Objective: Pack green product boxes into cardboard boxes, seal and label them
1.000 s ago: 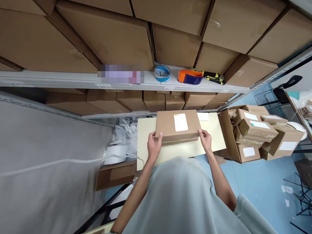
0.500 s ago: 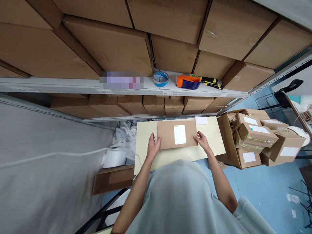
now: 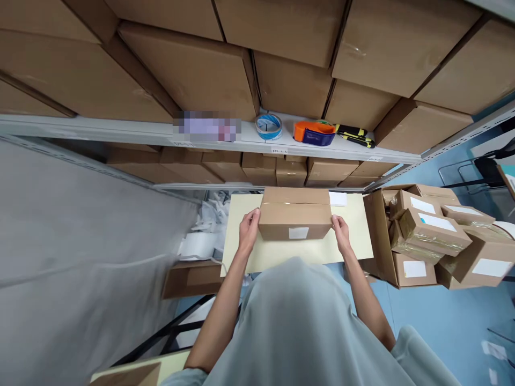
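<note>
A closed cardboard box is over the pale yellow tabletop in front of me. A seam runs along its upper face, and a white label shows on the side towards me. My left hand grips the box's left end, thumb on the near edge. At the right end, my right hand pinches the edge with its fingertips. Whether the box's underside rests on the table is hidden. Behind its right corner lies a small stack of white paper.
The shelf above holds a blue tape roll, an orange and blue tape dispenser, black-yellow cutters and large boxes. A big carton of labelled parcels stands right. White packing material lies left.
The box has been tipped: its labelled face, turned up before, now faces me, and the seamed face is on top. Both hands have closed on its ends. My view has shifted slightly.
</note>
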`<state>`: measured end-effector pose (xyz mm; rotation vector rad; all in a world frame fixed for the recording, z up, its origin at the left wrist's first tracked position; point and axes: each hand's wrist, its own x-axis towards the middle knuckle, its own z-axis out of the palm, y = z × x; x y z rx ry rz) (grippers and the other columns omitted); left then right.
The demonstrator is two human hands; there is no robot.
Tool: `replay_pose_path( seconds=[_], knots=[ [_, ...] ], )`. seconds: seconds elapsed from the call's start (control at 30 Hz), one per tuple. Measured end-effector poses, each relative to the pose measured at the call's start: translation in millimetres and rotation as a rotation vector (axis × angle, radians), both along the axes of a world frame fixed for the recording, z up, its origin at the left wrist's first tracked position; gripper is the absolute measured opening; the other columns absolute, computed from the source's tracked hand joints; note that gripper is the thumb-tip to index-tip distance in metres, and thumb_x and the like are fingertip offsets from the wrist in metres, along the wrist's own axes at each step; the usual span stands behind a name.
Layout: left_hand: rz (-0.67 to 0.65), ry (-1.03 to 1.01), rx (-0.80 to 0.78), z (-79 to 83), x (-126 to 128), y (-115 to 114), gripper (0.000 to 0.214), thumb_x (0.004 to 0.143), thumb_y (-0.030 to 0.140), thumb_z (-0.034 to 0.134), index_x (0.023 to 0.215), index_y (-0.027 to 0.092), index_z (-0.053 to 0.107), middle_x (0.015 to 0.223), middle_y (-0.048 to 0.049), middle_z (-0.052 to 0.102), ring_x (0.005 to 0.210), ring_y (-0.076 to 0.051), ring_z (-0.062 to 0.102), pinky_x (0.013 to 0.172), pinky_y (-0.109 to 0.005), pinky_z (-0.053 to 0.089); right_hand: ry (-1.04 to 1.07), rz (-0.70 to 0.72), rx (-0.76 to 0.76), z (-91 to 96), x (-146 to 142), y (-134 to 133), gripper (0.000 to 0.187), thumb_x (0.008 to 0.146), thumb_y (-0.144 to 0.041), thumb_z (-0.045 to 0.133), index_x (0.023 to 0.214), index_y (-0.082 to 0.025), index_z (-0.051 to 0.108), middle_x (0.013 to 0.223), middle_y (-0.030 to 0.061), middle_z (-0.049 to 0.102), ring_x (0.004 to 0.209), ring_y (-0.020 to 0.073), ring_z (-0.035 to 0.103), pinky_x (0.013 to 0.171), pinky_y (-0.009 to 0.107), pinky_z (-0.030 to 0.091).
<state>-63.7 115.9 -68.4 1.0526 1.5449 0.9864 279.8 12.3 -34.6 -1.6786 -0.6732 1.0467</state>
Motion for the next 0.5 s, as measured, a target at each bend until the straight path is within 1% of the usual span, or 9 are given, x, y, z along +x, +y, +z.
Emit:
replay_pose_path(
  seconds=[0.1, 0.17, 0.23, 0.33, 0.43, 0.5],
  knots=[
    [-0.017, -0.031, -0.079, -13.8, 2.1, -21.2, 0.060, 0.079, 0.058, 0.083, 0.124, 0.017, 0.078, 0.128, -0.0143, 0.075, 0.121, -0.031, 0.071, 0.118, -0.049, 0.054, 0.024, 0.018, -0.050, -13.9, 5.9, -14.5, 0.069, 0.072, -0.075, 0.089, 0.112, -0.023, 0.068, 0.124, 0.0146, 0.079, 0.120, 0.0328, 0.075, 0.110, 0.050, 0.060],
    [-0.014, -0.045, -0.114, -23.2, 3.5, -34.0, 0.063, 0.075, 0.053, 0.084, 0.127, 0.018, 0.076, 0.130, -0.0137, 0.073, 0.119, -0.030, 0.072, 0.117, -0.050, 0.055, 0.054, 0.051, -0.069, -25.1, 7.9, -21.7, 0.071, 0.069, -0.073, 0.090, 0.114, -0.024, 0.066, 0.130, 0.0162, 0.077, 0.122, 0.0335, 0.075, 0.110, 0.051, 0.060],
    [-0.016, -0.044, -0.112, -30.1, 4.6, -41.8, 0.061, 0.078, 0.050, 0.082, 0.130, 0.019, 0.074, 0.135, -0.0136, 0.070, 0.122, -0.029, 0.070, 0.118, -0.049, 0.054, 0.068, 0.068, -0.078, -34.6, 9.1, -25.9, 0.069, 0.071, -0.071, 0.089, 0.117, -0.025, 0.065, 0.136, 0.0169, 0.075, 0.125, 0.0336, 0.075, 0.111, 0.052, 0.060],
    [-0.028, -0.009, -0.104, -33.5, 9.2, -41.3, 0.053, 0.084, 0.044, 0.076, 0.132, 0.021, 0.071, 0.139, -0.0133, 0.068, 0.122, -0.028, 0.069, 0.118, -0.049, 0.054, 0.062, 0.062, -0.092, -41.9, 11.1, -24.7, 0.071, 0.071, -0.068, 0.089, 0.122, -0.025, 0.066, 0.141, 0.0180, 0.072, 0.128, 0.0343, 0.073, 0.114, 0.053, 0.059],
    [-0.002, 0.068, -0.124, -29.0, 19.5, -32.3, 0.050, 0.087, 0.037, 0.070, 0.135, 0.020, 0.067, 0.140, -0.0149, 0.065, 0.125, -0.029, 0.067, 0.121, -0.050, 0.053, 0.056, 0.083, -0.122, -39.7, 14.1, -16.5, 0.083, 0.068, -0.064, 0.090, 0.136, -0.024, 0.066, 0.148, 0.0187, 0.069, 0.129, 0.0343, 0.072, 0.111, 0.052, 0.060],
    [0.004, 0.109, -0.124, -23.2, 27.0, -27.1, 0.054, 0.089, 0.034, 0.066, 0.141, 0.020, 0.065, 0.146, -0.0165, 0.064, 0.136, -0.031, 0.063, 0.127, -0.049, 0.047, 0.061, 0.146, -0.125, -34.1, 15.4, -9.6, 0.084, 0.070, -0.059, 0.087, 0.144, -0.024, 0.066, 0.153, 0.0173, 0.068, 0.128, 0.0333, 0.073, 0.109, 0.050, 0.061]
  ],
)
